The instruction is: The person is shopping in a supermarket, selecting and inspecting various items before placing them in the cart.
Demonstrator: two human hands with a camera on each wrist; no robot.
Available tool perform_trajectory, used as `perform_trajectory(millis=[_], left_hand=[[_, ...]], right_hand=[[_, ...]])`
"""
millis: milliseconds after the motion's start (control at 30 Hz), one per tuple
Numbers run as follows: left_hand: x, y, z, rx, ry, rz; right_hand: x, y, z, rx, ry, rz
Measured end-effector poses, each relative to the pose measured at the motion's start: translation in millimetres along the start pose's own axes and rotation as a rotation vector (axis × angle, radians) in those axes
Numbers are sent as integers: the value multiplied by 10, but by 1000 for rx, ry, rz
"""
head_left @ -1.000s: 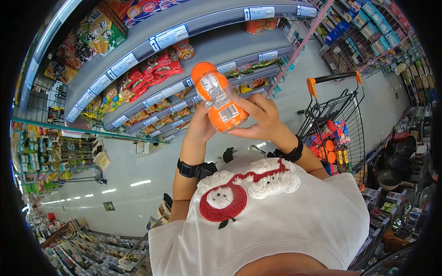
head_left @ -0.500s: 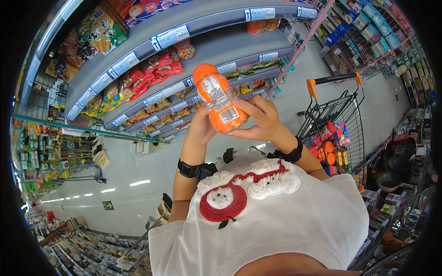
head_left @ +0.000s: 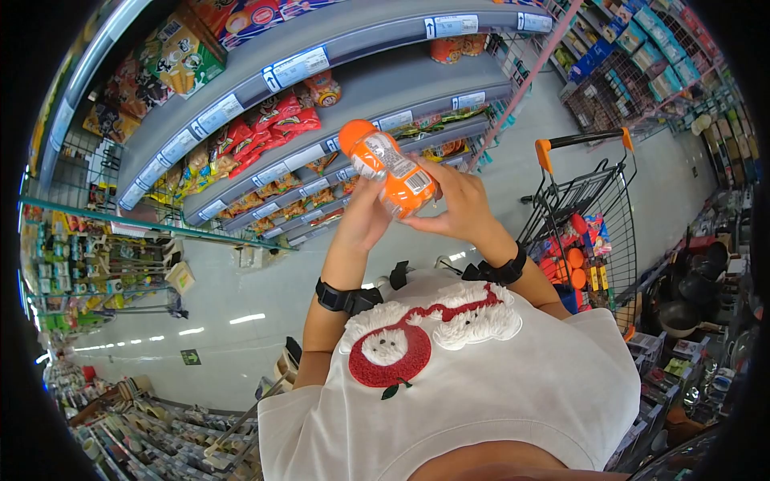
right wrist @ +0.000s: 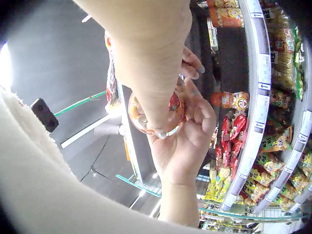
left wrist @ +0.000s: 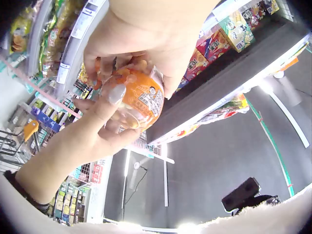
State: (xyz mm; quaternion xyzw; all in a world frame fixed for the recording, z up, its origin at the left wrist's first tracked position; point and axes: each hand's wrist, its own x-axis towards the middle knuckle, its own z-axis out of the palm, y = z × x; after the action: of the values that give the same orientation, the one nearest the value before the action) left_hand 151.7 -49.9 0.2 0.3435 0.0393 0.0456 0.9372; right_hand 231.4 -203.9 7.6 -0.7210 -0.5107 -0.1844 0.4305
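Observation:
Both hands hold a waisted plastic snack jar [head_left: 387, 160] with an orange lid, an orange wrap and a printed label with a barcode. It is tilted, lid toward the shelves, label side facing up. The left hand [head_left: 365, 215] grips it from the left, below the lid. Around the wider base end, the right hand [head_left: 459, 202] holds it with thumb and fingers. In the left wrist view the jar's rounded end [left wrist: 141, 95] shows between the two hands, pale snack pieces visible through clear plastic. The right forearm hides much of the jar [right wrist: 135, 114] in the right wrist view.
Grey store shelves [head_left: 401, 76] curve ahead, with price tags. On them are red snack packets [head_left: 281, 120] and a similar orange jar [head_left: 323, 88]. A shopping cart [head_left: 589, 180] holding several goods stands to the right. Pans [head_left: 682, 313] are displayed at the far right.
The jar has turned and shifted slightly right; its lid end has dropped lower in the view, and the barcode now sits further right. Both hands keep their hold.

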Motion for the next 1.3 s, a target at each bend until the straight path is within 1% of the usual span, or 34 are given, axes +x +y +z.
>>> perform_trajectory(millis=[67,167,267,367,467,567,667,767,867,967,1067,1167,1267,1300], left_hand=[[1,16,69,3,7,17],[20,-13,96,44,40,37],[63,-101,40,182,43,100],[76,-167,-12,154,69,82],[81,-248,-127,57,160,25],[116,-297,-239,-68,140,52],[109,-320,-237,-14,141,162],[105,-333,-289,-99,125,151],[99,-331,-319,-100,132,158],[109,-370,-406,45,171,250],[117,-366,-352,208,269,377],[114,-305,-252,389,259,411],[128,-325,-280,411,245,411],[130,-339,-304,395,245,381]], right_hand=[[10,-3,21,-2,-4,30],[-12,-5,25,28,-56,136],[-41,64,57,64,-42,129],[-93,91,42,247,-163,333],[-171,202,61,520,-208,508],[-316,365,164,714,-200,542],[-341,369,157,794,-246,565],[-347,368,151,784,-286,589],[-293,325,113,723,-342,592],[-246,276,97,675,-332,559],[-213,242,97,613,-360,545],[-235,242,144,644,-454,600],[-377,313,310,696,-322,517],[-371,303,294,811,-353,591]])
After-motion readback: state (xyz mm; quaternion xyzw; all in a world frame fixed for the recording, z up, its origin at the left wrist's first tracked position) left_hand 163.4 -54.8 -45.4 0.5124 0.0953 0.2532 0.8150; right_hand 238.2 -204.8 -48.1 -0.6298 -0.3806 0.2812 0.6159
